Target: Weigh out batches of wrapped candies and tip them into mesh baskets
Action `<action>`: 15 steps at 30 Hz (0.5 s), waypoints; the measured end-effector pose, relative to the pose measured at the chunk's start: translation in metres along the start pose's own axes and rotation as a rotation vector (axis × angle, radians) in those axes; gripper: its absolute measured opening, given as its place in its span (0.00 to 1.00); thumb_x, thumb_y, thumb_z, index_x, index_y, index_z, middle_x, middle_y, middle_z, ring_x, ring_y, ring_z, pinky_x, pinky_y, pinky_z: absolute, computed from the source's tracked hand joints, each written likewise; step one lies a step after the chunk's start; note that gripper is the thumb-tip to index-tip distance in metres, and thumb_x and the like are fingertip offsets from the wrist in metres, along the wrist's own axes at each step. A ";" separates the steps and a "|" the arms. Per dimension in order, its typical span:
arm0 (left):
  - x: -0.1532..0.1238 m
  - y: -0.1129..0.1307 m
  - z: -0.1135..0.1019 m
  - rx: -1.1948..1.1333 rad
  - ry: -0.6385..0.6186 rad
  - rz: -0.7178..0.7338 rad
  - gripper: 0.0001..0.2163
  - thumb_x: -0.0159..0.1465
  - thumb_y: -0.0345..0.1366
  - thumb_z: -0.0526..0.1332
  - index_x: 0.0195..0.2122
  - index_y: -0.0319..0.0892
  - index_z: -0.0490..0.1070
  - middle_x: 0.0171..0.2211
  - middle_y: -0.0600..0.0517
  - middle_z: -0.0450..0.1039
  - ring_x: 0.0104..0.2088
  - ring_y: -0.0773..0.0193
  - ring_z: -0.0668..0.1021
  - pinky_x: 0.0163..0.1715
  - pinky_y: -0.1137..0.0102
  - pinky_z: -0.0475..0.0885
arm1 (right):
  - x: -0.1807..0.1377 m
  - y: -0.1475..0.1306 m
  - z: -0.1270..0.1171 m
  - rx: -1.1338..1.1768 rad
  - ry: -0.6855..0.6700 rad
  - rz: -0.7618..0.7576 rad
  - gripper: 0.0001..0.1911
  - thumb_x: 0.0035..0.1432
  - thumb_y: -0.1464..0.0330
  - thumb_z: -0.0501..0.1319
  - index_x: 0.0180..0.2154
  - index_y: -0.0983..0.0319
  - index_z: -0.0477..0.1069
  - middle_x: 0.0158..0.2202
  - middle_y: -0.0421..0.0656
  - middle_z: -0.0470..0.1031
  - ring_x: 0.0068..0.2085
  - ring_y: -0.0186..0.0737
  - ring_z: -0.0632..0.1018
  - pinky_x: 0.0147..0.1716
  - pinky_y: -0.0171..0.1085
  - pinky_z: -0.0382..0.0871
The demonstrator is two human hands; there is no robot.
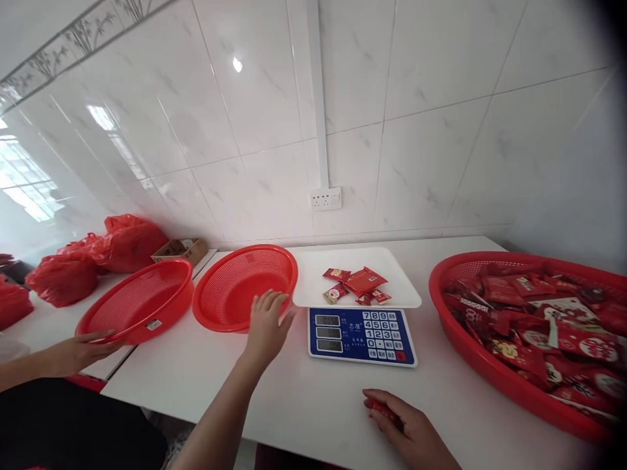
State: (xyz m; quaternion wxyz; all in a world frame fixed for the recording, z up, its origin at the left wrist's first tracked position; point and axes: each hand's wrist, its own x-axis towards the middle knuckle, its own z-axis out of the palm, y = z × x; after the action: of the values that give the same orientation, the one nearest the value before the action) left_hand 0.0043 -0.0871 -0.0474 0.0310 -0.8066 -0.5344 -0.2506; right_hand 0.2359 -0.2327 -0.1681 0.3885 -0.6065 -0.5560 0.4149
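My left hand is open, fingers spread, over the near right rim of a red plastic basket; whether it touches the rim I cannot tell. My right hand is closed around a small red snack packet, low over the table in front of the scale. Between and beyond my hands stands a blue and white digital scale with number keys. On its white tray lie several small red packets and a larger plain red one.
At right, a large red basket is heaped with red packets. Left, a co-worker's hand holds a tilted red basket. Behind it are red plastic bags and a cardboard box. A tiled wall with a socket bounds the white table.
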 end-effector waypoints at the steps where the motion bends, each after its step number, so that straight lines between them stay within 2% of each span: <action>1: 0.008 0.011 0.003 -0.057 -0.026 0.070 0.13 0.64 0.40 0.53 0.49 0.45 0.65 0.52 0.48 0.67 0.57 0.54 0.63 0.57 0.53 0.56 | 0.000 0.000 0.000 -0.003 0.004 0.001 0.23 0.53 0.53 0.54 0.45 0.59 0.73 0.44 0.45 0.76 0.45 0.44 0.75 0.47 0.38 0.68; 4: 0.039 0.044 0.017 -0.168 -0.152 0.264 0.16 0.63 0.39 0.53 0.52 0.43 0.63 0.57 0.47 0.61 0.60 0.56 0.58 0.57 0.60 0.58 | 0.000 -0.002 -0.002 -0.007 -0.014 0.002 0.23 0.54 0.54 0.54 0.46 0.58 0.72 0.44 0.45 0.75 0.46 0.44 0.75 0.47 0.38 0.68; 7: 0.073 0.067 0.034 -0.130 -0.381 0.354 0.23 0.61 0.35 0.53 0.58 0.42 0.54 0.62 0.45 0.51 0.63 0.54 0.50 0.58 0.58 0.55 | -0.001 -0.003 -0.003 -0.002 -0.042 -0.008 0.22 0.54 0.54 0.55 0.46 0.58 0.72 0.46 0.44 0.75 0.46 0.44 0.74 0.46 0.38 0.68; 10: 0.104 0.073 0.049 -0.073 -0.572 0.403 0.31 0.57 0.38 0.57 0.61 0.42 0.48 0.62 0.43 0.48 0.63 0.49 0.49 0.57 0.54 0.54 | -0.003 -0.004 -0.001 -0.004 0.019 -0.009 0.22 0.53 0.54 0.56 0.44 0.58 0.73 0.45 0.44 0.75 0.46 0.44 0.74 0.47 0.37 0.68; 13: 0.125 0.068 0.055 -0.050 -0.631 0.463 0.34 0.53 0.48 0.61 0.59 0.45 0.52 0.60 0.45 0.54 0.62 0.47 0.52 0.57 0.54 0.54 | -0.005 -0.006 0.001 -0.007 0.076 -0.012 0.21 0.52 0.54 0.56 0.43 0.58 0.74 0.44 0.43 0.76 0.45 0.43 0.75 0.46 0.37 0.68; 15: 0.131 0.064 0.055 -0.030 -0.634 0.481 0.34 0.53 0.53 0.60 0.58 0.45 0.54 0.58 0.45 0.58 0.59 0.48 0.57 0.56 0.56 0.55 | -0.005 -0.007 0.000 -0.017 0.064 -0.017 0.21 0.53 0.54 0.56 0.43 0.58 0.74 0.44 0.43 0.75 0.45 0.43 0.75 0.47 0.37 0.68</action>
State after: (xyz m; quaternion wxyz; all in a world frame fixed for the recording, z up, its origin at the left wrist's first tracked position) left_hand 0.1208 0.0144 -0.0245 -0.0895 -0.9465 -0.3095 0.0172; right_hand 0.2331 -0.2372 -0.1607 0.4044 -0.6180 -0.5518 0.3874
